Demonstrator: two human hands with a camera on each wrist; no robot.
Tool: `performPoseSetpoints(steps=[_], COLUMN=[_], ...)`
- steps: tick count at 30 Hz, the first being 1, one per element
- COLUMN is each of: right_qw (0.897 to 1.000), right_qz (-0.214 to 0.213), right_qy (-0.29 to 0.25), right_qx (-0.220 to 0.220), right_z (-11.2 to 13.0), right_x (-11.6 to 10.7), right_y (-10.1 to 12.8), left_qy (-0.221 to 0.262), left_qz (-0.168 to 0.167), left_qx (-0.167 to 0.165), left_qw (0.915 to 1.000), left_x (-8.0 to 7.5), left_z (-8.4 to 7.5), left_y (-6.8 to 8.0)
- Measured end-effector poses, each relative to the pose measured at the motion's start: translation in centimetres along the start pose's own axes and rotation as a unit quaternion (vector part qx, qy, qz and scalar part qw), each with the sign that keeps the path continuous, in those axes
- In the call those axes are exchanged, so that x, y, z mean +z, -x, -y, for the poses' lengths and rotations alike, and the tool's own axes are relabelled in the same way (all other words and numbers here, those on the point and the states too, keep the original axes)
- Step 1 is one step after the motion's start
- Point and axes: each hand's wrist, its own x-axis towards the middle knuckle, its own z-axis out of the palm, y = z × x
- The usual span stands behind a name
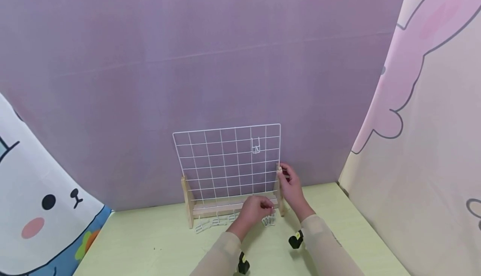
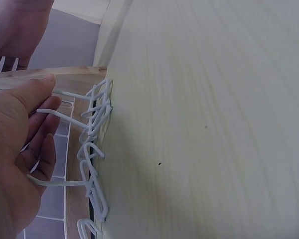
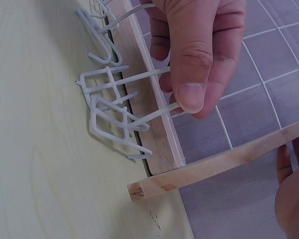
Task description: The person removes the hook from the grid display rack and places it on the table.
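A white wire grid panel (image 1: 229,163) stands in a wooden base (image 1: 188,205) with upright side posts. Along the base's front edge several white wire hooks (image 1: 203,227) lie on the table, their stems pointing up. My left hand (image 1: 255,210) pinches the stem of one hook (image 2: 65,118) near the right end of the row. Beside it, a second hook (image 3: 122,124) touches or nearly touches the thumb. At the panel's right side, my right hand (image 1: 294,188) grips the wooden post (image 3: 214,162), thumb in front and fingers behind. One hook (image 1: 256,145) hangs on the upper right of the grid.
The pale wood-grain table (image 1: 150,242) runs back to a purple backdrop (image 1: 188,59). Cartoon-printed cloths stand on the left (image 1: 37,192) and right (image 1: 432,121). A black wrist device (image 1: 296,239) sits by the right sleeve.
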Motion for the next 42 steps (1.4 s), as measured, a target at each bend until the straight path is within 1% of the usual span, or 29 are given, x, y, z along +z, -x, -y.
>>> performPoseSetpoints(steps=[5, 9, 12, 15, 17, 20, 22, 24, 27, 29, 34, 37, 42], right_qw=[1.000, 1.000, 1.000, 1.000, 1.000, 0.999, 1.000, 1.000, 1.000, 1.000, 1.000, 1.000, 1.000], right_qz=[0.008, 0.019, 0.024, 0.026, 0.026, 0.022, 0.020, 0.017, 0.015, 0.015, 0.016, 0.014, 0.011], right_qy=[-0.007, -0.011, -0.009, -0.010, -0.010, -0.016, -0.014, -0.009, 0.003, 0.004, 0.001, 0.003, 0.005], right_qx=[0.008, 0.013, 0.009, 0.004, 0.002, 0.017, 0.018, 0.017, 0.004, 0.003, 0.004, 0.001, -0.004], right_z=[0.7, 2.6, 3.9, 4.4, 4.3, 3.7, 2.5, 1.4, -0.1, -0.1, 0.0, 0.0, -0.1], right_x=[-0.1, -0.5, -0.9, -1.0, -1.0, -0.8, -0.6, -0.5, -0.4, -0.4, -0.4, -0.3, -0.2], right_y=[0.2, 0.8, 1.3, 1.5, 1.4, 1.2, 0.9, 0.5, 0.1, 0.1, 0.1, 0.0, 0.1], left_qy=[0.019, 0.034, 0.024, 0.016, 0.019, 0.035, 0.043, 0.052, 0.065, 0.072, 0.075, 0.077, 0.092], left_qz=[-0.002, -0.014, -0.028, -0.044, -0.053, -0.068, -0.077, -0.086, -0.095, -0.103, -0.126, -0.141, -0.175], left_qx=[-0.005, 0.001, 0.006, 0.005, -0.002, -0.008, -0.016, -0.014, -0.008, 0.000, 0.006, 0.018, 0.041], left_qw=[0.9998, 0.9993, 0.9993, 0.9989, 0.9984, 0.9970, 0.9960, 0.9949, 0.9933, 0.9921, 0.9891, 0.9869, 0.9795], left_x=[-0.2, -0.6, -1.0, -1.6, -2.1, -3.1, -3.7, -4.3, -5.1, -5.7, -7.1, -8.0, -9.2], left_z=[0.0, -0.2, -0.3, -0.5, -0.9, -1.6, -2.1, -2.5, -3.2, -3.6, -4.9, -5.8, -6.9], left_y=[0.2, 0.4, 0.4, 0.4, 0.2, 0.0, -0.2, -0.3, -0.5, -0.6, -1.3, -1.8, -2.5])
